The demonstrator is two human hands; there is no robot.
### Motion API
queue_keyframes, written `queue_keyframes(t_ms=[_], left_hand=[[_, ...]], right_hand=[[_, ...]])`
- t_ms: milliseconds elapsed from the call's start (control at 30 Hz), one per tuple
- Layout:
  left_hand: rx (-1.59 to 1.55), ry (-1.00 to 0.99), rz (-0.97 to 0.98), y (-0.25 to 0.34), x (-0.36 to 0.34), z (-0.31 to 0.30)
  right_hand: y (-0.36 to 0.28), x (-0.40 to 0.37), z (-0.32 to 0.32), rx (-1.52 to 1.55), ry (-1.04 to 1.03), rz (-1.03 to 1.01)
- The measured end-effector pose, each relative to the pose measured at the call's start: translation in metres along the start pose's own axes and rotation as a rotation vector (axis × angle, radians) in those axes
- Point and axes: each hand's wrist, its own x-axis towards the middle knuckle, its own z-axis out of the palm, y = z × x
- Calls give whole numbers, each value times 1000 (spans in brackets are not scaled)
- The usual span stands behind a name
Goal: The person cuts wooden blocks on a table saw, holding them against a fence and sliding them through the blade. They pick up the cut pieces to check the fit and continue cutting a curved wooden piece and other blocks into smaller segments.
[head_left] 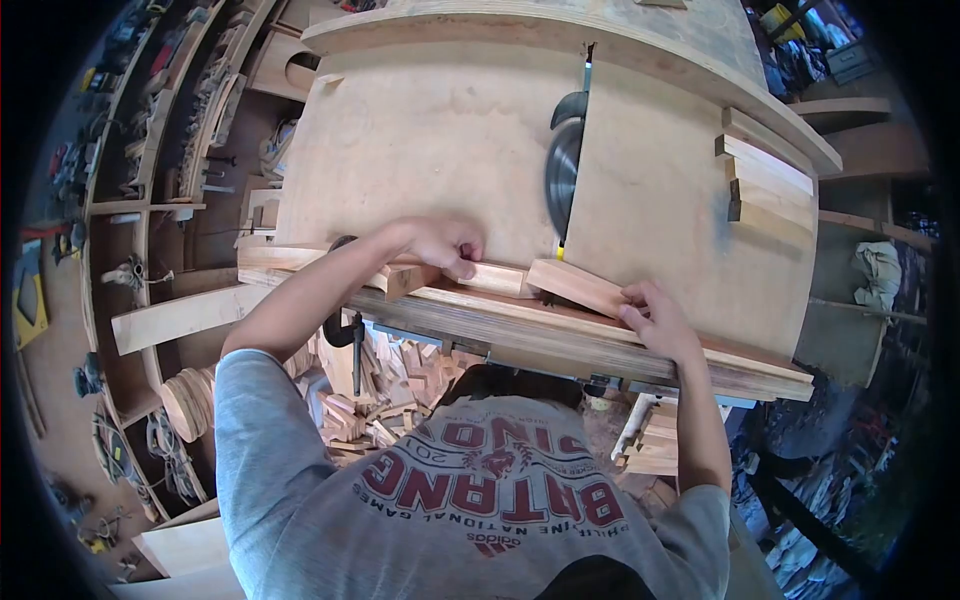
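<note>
My left hand is curled at the near edge of the saw table, its thumb and fingers closed on a short wooden block. Another short piece of wood sticks out toward me below that wrist. My right hand pinches the right end of a longer wood piece, which lies at a slant with its left end against the block. Both pieces rest along the wooden rail at the front. Straight ahead of them, the round saw blade stands up through its slot.
Several cut wood pieces are stacked at the table's right. A long wooden fence crosses the far side. A black clamp grips the front edge at left. Offcuts are heaped below, and tool shelves stand left.
</note>
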Motion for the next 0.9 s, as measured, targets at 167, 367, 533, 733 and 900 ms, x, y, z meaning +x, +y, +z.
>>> queue_keyframes(t_ms=[167,367,533,733,900], left_hand=[[-122,-2,49,-8,-5,-1],[-211,157,85,-26,-39,-49],[-122,454,-37,-70,-76,-82],[643,1247,-29,-48,-82,-48],[78,814,-6,20,-95,-34]], right_hand=[[16,25,6,273,-65,148],[8,25,2,253,3,-113],[-62,25,18,43,44,-49],[-43,36,41,180,6,-244],[-37,42,57,466,18,-52]])
